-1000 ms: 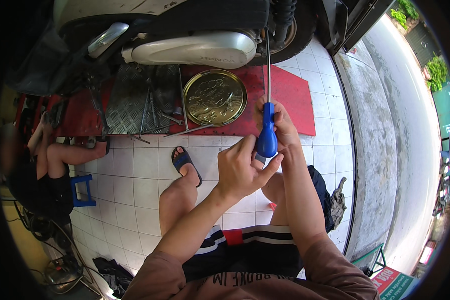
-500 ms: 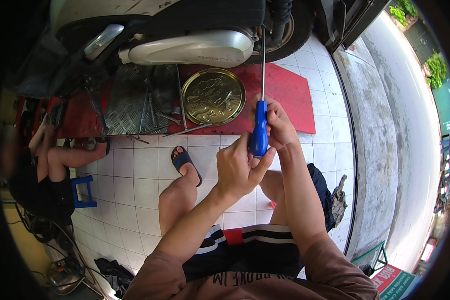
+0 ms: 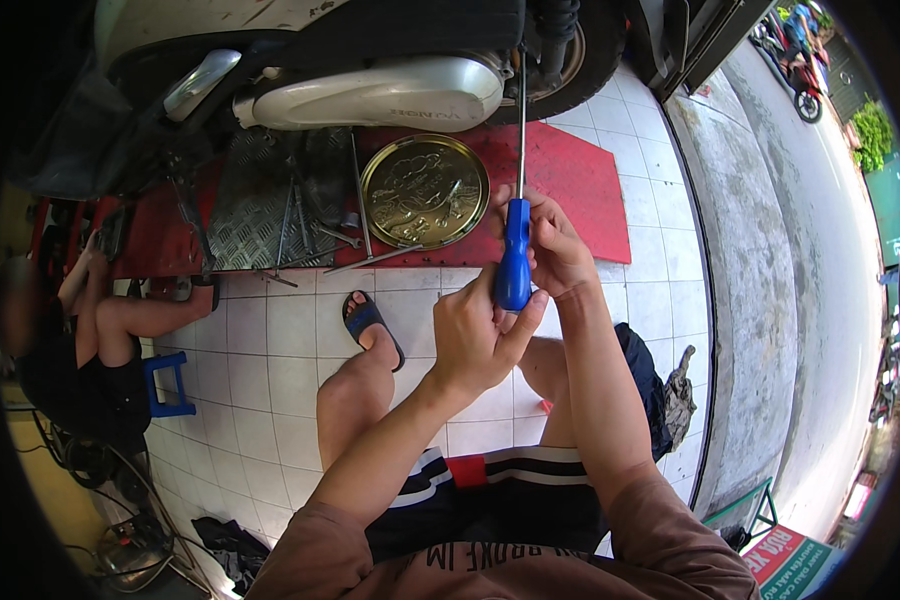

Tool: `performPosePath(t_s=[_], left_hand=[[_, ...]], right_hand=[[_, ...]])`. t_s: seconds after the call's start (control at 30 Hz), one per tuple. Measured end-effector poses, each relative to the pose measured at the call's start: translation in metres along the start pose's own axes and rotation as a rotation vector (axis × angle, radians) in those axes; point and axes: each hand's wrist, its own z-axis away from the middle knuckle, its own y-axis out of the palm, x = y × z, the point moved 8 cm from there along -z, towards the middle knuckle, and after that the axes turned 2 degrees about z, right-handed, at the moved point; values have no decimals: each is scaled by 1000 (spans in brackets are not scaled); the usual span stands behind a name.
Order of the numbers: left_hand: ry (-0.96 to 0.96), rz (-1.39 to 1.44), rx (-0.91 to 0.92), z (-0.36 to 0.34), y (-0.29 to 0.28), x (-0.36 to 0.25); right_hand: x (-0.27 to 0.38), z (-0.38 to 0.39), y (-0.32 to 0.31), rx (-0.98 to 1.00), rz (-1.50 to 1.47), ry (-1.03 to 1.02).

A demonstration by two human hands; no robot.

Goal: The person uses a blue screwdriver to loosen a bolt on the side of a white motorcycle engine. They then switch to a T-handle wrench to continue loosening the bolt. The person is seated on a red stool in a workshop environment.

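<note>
A long screwdriver [image 3: 515, 265] with a blue handle points away from me, its shaft reaching up to the rear part of a scooter [image 3: 390, 95]. Fingers of my left hand [image 3: 478, 325] are closed round the butt end of the handle. My right hand [image 3: 558, 240] grips farther up, where the handle meets the shaft. The tip lies among dark parts near the rear wheel [image 3: 595, 70] and shock absorber, so what it touches cannot be made out. Beside the shaft, a round gold-coloured tray [image 3: 425, 190] rests on the red platform [image 3: 580, 200].
Wrenches [image 3: 342, 238] and metal rods lie on the checker plate left of the tray. Another person [image 3: 90, 330] sits far left near a blue stool [image 3: 170, 385]. Dark crumpled cloth [image 3: 650, 390] is right of my leg. A motorbike [image 3: 800, 75] is on the street.
The screwdriver and my right hand have shifted very slightly left and up; both hands keep their hold. A red motorbike with a rider has appeared on the street at upper right.
</note>
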Motion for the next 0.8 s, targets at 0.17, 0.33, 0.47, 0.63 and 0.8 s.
performPosePath(t_s=[0.17, 0.33, 0.47, 0.63, 0.8], left_hand=[[-39, 10, 84, 1, 1, 3], [43, -1, 61, -1, 3, -5], [-4, -35, 85, 6, 4, 11], [5, 6, 91, 9, 5, 20], [8, 7, 16, -3, 1, -4]], right_hand=[[5, 2, 2, -34, 96, 13], [-1, 2, -6, 77, -57, 1], [6, 4, 3, -45, 60, -2], [2, 2, 1, 10, 55, 2], [-3, 0, -7, 41, 44, -22]])
